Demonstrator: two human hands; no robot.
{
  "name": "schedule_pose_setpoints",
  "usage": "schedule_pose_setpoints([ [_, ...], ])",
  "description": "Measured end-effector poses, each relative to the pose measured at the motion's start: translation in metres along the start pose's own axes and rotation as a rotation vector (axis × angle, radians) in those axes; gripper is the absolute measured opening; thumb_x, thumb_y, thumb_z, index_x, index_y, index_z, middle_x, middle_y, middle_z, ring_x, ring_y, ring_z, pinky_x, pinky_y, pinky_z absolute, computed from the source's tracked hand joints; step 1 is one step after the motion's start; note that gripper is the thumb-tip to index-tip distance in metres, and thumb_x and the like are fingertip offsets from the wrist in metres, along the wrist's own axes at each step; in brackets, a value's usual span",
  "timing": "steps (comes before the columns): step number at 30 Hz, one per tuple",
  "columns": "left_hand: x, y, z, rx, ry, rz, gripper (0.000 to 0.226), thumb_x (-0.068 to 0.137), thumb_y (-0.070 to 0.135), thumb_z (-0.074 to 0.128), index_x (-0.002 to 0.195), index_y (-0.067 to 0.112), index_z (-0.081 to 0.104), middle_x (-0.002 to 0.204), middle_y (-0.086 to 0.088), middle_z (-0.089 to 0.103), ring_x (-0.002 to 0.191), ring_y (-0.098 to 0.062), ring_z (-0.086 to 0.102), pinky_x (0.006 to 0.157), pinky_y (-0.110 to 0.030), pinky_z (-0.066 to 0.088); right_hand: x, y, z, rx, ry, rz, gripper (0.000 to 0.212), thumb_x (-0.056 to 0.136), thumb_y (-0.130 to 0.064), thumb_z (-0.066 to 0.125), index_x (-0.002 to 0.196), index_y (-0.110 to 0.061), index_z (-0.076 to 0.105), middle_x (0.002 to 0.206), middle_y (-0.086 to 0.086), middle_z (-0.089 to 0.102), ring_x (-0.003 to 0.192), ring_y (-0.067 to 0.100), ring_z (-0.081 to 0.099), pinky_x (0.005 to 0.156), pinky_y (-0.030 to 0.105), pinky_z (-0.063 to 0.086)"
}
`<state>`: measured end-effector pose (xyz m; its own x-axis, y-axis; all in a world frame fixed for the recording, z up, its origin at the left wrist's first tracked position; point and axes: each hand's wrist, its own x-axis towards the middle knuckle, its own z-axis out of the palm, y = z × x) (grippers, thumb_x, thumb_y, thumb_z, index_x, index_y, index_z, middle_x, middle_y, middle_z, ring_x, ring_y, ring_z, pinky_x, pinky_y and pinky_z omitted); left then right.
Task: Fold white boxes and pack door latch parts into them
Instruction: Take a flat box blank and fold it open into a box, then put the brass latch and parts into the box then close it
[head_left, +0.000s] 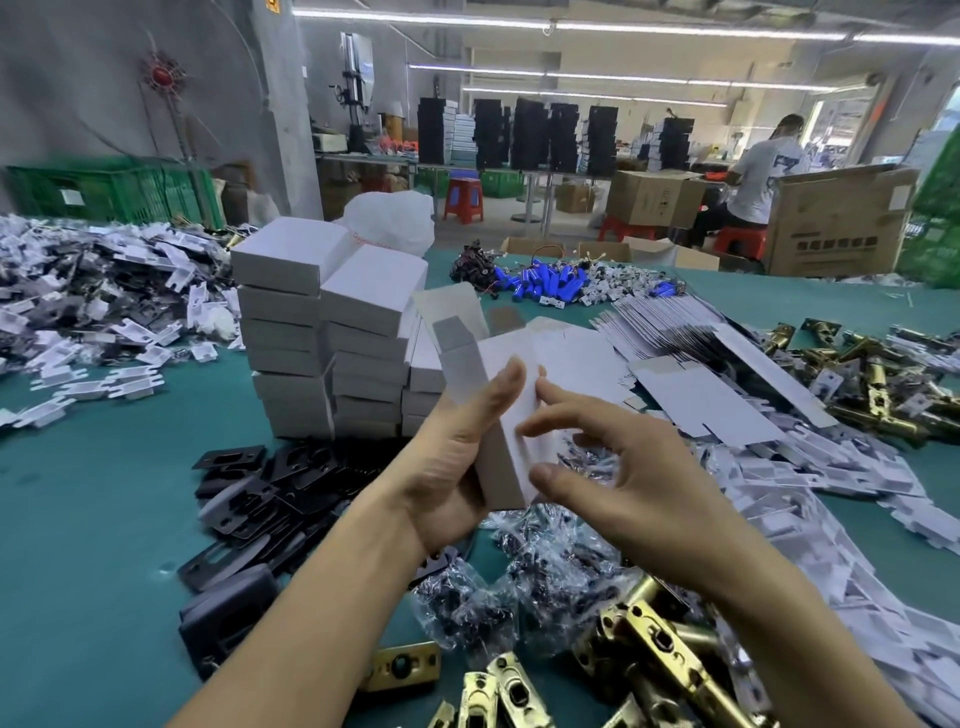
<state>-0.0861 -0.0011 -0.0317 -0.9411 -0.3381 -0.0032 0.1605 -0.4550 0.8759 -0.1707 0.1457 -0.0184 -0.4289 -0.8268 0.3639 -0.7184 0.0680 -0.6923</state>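
A part-folded white box (496, 384) stands upright over the table's middle, its top flaps open. My left hand (457, 457) grips its lower left side. My right hand (618, 467) touches its right face, thumb and forefinger pinching the panel. Brass door latches (654, 654) lie in front of me at the bottom. Small clear bags of screws (540, 571) sit under my hands. Black strike plates (270, 499) are heaped to the left. Flat unfolded white boxes (691, 374) fan out on the right.
Stacks of finished white boxes (332, 332) stand behind my hands. White cardboard inserts (93, 312) pile up far left and along the right (831, 499). More brass latches (872, 374) lie far right. Blue battery packs (540, 283) sit at the back. A person (763, 171) works beyond the table.
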Motion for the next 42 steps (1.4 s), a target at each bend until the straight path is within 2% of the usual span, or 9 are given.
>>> schedule_pose_setpoints([
  [5,0.006,-0.005,-0.007,0.180,0.148,0.129,0.076,0.055,0.031,0.095,0.123,0.025,0.062,0.103,-0.002,0.076,0.091,-0.021,0.072,0.075,-0.048,0.060,0.001,0.009,-0.009,-0.034,-0.202,0.120,0.027,0.092,-0.020,0.068,0.113,-0.037,0.067,0.116,-0.020,0.067,0.100,-0.009,0.063,0.087,0.014,0.052],
  [8,0.011,-0.005,-0.009,0.211,0.222,0.173,0.074,0.050,0.026,0.098,0.115,0.031,0.063,0.093,0.008,0.077,0.082,-0.013,0.073,0.067,-0.044,0.062,-0.002,0.023,-0.023,-0.307,-0.285,0.261,0.010,0.086,-0.032,0.073,0.095,-0.032,0.068,0.079,-0.013,0.068,0.070,-0.009,0.062,0.061,0.010,0.045],
  [10,0.012,-0.006,-0.010,0.246,0.261,0.200,0.073,0.049,0.030,0.094,0.115,0.032,0.062,0.089,0.013,0.076,0.078,-0.009,0.072,0.065,-0.043,0.063,-0.005,0.032,-0.032,-0.412,-0.360,0.393,0.017,0.081,-0.038,0.077,0.090,-0.028,0.066,0.071,-0.009,0.063,0.060,-0.005,0.058,0.055,0.013,0.040],
  [22,0.010,-0.007,-0.006,0.302,0.287,0.261,0.018,0.067,0.030,0.075,0.085,0.027,0.072,0.082,-0.007,0.066,0.068,-0.031,0.063,0.061,-0.055,0.059,-0.012,0.036,-0.039,-0.475,-0.540,0.580,0.049,0.077,-0.010,0.078,0.100,-0.047,0.055,0.094,-0.015,0.057,0.083,0.000,0.059,0.055,0.011,0.043],
  [26,0.011,-0.009,-0.006,0.277,0.225,0.259,0.030,0.066,0.022,0.081,0.095,0.023,0.071,0.079,0.003,0.071,0.071,-0.022,0.068,0.059,-0.051,0.062,-0.016,0.036,-0.020,-0.624,-0.562,0.476,0.049,0.078,-0.012,0.075,0.103,-0.051,0.062,0.105,-0.020,0.039,0.112,0.007,0.046,0.098,0.029,0.049],
  [28,0.010,-0.010,-0.006,0.290,0.204,0.263,0.036,0.066,0.019,0.081,0.101,0.021,0.070,0.083,0.002,0.071,0.074,-0.022,0.069,0.059,-0.047,0.062,-0.017,0.038,-0.016,-0.688,-0.536,0.436,0.050,0.076,-0.014,0.077,0.107,-0.050,0.063,0.109,-0.017,0.041,0.114,0.007,0.044,0.104,0.033,0.046],
  [34,0.010,-0.009,-0.003,0.246,0.234,0.262,0.039,0.070,0.020,0.076,0.107,0.018,0.065,0.091,-0.008,0.065,0.073,-0.029,0.067,0.059,-0.053,0.062,-0.019,0.044,-0.022,-0.657,-0.503,0.325,0.035,0.080,-0.023,0.076,0.106,-0.042,0.063,0.104,-0.023,0.045,0.106,0.001,0.046,0.099,0.028,0.047],
  [38,0.009,-0.005,-0.003,0.239,0.232,0.283,0.036,0.071,0.022,0.075,0.105,0.018,0.065,0.081,-0.005,0.067,0.068,-0.034,0.065,0.061,-0.057,0.060,-0.012,0.043,-0.024,-0.669,-0.387,0.225,0.015,0.082,-0.036,0.074,0.078,-0.037,0.060,0.095,-0.022,0.051,0.096,-0.005,0.049,0.089,0.025,0.048],
  [42,0.007,-0.005,-0.002,0.273,0.205,0.286,0.037,0.070,0.022,0.077,0.106,0.016,0.068,0.079,0.000,0.069,0.072,-0.028,0.066,0.061,-0.055,0.061,-0.009,0.042,-0.018,-0.645,-0.449,0.260,0.018,0.078,-0.032,0.074,0.093,-0.040,0.070,0.094,-0.024,0.054,0.091,-0.006,0.050,0.084,0.021,0.046],
])
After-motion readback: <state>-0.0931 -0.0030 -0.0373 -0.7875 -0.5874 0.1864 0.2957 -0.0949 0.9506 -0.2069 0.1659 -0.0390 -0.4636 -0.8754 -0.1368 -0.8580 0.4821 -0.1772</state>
